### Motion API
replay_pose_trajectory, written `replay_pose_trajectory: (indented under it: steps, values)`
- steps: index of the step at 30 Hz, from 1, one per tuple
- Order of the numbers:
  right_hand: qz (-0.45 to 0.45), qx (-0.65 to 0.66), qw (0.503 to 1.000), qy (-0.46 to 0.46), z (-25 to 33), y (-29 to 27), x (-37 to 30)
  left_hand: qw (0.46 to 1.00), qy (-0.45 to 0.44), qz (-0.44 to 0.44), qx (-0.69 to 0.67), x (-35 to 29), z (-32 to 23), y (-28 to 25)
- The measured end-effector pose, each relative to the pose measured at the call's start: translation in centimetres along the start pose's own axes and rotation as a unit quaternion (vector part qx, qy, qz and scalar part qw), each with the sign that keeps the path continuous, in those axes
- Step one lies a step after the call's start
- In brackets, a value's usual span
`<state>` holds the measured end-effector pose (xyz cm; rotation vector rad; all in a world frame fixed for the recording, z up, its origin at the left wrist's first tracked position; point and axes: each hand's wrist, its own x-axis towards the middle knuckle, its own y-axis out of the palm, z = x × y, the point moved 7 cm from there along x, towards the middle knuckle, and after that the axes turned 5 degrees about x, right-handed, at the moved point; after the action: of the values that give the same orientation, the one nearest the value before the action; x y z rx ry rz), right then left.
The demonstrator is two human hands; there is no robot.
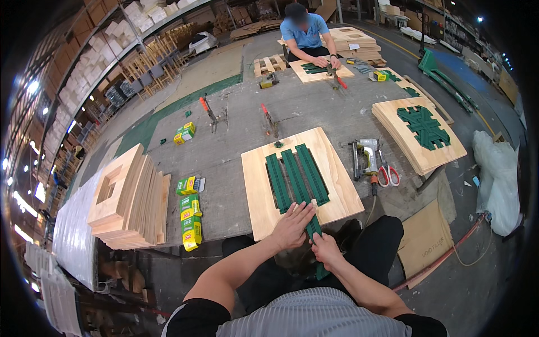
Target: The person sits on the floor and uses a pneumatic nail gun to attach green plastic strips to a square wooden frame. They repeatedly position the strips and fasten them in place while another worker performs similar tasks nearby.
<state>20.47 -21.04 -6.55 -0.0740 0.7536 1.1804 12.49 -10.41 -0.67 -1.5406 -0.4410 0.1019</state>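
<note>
A square plywood panel (348, 194) lies in front of me at the table's near edge. Three dark green webbing strips (293, 174) run side by side across its cut-out opening. My left hand (295, 223) lies flat at the panel's near edge, fingers stretched over the end of a strip. Just below, my right hand (327, 250) grips a length of green webbing (314, 227), whose tail hangs toward my lap. A toggle clamp (270, 122) with a red handle stands at the panel's far edge. Right of the panel lie a staple gun (368, 157) and red-handled scissors (388, 175).
At left stands a stack of panels with openings (120, 196), beside yellow-green boxes (191, 223). Panels with woven green webbing (424, 128) are stacked at right. Another clamp (208, 112) stands farther off. Across the table a person (306, 36) works on a similar panel.
</note>
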Motion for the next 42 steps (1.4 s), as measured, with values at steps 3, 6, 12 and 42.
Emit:
replay_pose_trajectory:
  steps: [3,6,12,42]
  values:
    - [0.0,-0.002,1.0,0.011,0.0,0.1,-0.6,1.0,0.015,-0.009,0.006,-0.2,0.0,0.3]
    - [-0.002,-0.013,1.0,0.009,0.2,0.0,-1.2,0.999,0.029,-0.012,0.018,-0.4,-0.2,0.6]
    - [-0.006,-0.037,0.999,-0.021,0.4,-0.3,-1.8,0.998,0.047,-0.011,0.035,-0.4,-0.7,0.5]
    - [-0.02,-0.087,0.996,-0.03,-1.5,-1.5,-2.1,0.996,0.071,-0.028,0.052,-0.8,-0.9,1.1]
